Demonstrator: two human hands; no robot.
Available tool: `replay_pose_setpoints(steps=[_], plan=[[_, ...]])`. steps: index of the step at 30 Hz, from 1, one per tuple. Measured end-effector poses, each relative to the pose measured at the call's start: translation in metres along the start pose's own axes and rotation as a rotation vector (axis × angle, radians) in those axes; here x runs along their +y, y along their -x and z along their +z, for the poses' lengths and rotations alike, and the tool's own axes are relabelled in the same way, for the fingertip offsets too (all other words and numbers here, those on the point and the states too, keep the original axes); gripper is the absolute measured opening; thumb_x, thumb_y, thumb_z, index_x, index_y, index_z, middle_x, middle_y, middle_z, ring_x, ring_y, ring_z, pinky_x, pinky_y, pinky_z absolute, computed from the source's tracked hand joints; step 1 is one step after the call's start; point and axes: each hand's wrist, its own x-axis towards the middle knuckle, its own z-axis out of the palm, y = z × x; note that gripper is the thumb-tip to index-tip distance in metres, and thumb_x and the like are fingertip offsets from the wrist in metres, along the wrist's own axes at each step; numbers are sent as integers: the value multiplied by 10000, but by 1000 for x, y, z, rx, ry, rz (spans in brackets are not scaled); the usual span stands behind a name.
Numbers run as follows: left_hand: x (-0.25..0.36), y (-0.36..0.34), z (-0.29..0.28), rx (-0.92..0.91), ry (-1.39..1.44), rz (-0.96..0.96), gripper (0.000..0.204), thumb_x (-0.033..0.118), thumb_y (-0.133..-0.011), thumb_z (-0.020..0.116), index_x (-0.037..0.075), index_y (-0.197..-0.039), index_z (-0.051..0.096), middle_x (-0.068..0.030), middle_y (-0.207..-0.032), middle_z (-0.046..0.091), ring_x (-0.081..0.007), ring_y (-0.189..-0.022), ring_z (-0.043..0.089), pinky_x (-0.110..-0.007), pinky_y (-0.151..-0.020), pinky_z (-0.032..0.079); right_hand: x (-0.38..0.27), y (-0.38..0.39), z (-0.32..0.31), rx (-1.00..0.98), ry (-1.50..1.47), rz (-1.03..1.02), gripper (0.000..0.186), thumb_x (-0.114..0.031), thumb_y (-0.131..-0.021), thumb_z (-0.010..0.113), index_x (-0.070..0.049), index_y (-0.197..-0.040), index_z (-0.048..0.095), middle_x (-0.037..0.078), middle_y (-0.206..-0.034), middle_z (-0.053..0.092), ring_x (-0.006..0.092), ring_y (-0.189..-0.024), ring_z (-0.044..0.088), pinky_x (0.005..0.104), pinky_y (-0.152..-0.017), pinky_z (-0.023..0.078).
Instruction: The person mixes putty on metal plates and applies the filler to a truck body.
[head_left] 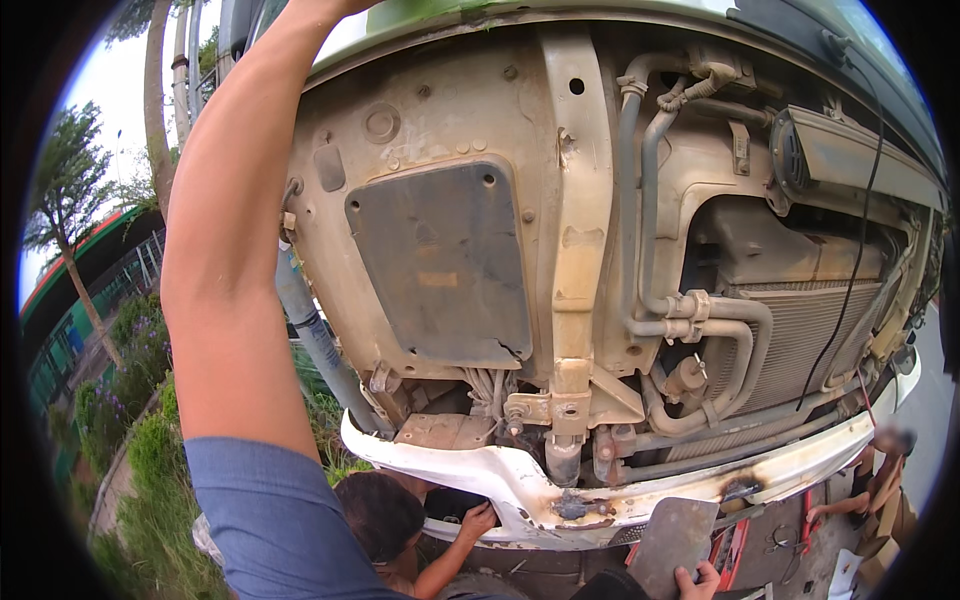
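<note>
Pinching a grey plate (672,545) near its lower right corner, the right hand (704,581) is well apart from the left — the plate overlaps the lower edge of the white bumper (455,462), right of a rusty patch (583,508). Near the upper left edge of the vehicle front (460,110), the left hand (342,4) is mostly cut off; I cannot tell its grip. A co-worker's hand (480,518) is at the bumper's left opening — below a dark panel (440,265)
</note>
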Motion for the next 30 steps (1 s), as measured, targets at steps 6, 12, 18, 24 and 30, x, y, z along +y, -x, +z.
replay_pose_setpoints(steps=[6, 12, 18, 24, 30], plan=[[10, 7, 11, 3, 76, -109, 179, 115, -768, 562, -39, -776, 655, -234, -761, 675, -363, -764, 697, -450, -697, 554, 14, -4, 2, -43, -62, 22, 235, -66, -822, 752, 21, -985, 608, 70, -988, 627, 163, -899, 558, 317, -820, 462], [8, -3, -4, 49, 115, -96, 179, 123, -749, 572, -33, -749, 659, -255, -717, 651, -381, -735, 689, -459, -673, 546, 27, 8, -1, 5, -134, 25, 279, -24, -807, 760, 25, -1024, 592, 84, -1057, 627, 160, -953, 565, 315, -872, 466], [10, 0, -7, 9, 63, -124, 158, 126, -761, 586, -21, -757, 645, -247, -681, 641, -375, -701, 689, -464, -645, 543, 50, 6, -9, 8, -145, 65, 315, -13, -801, 768, 29, -1054, 584, 115, -1075, 627, 175, -965, 571, 333, -871, 478], [6, 4, -7, -9, 55, -86, 157, 141, -827, 606, -16, -830, 621, -227, -673, 649, -361, -707, 697, -452, -628, 553, 42, 10, -6, 81, -120, 62, 374, -24, -782, 789, 41, -1089, 586, 116, -1053, 636, 187, -957, 581, 335, -868, 482], [-5, 1, 4, 58, 29, 49, 174, 149, -868, 583, -12, -816, 625, -209, -717, 667, -348, -712, 697, -442, -641, 553, 42, 6, -5, 27, -141, 60, 356, -34, -782, 789, 48, -1070, 596, 101, -1041, 633, 183, -948, 577, 328, -861, 479]])
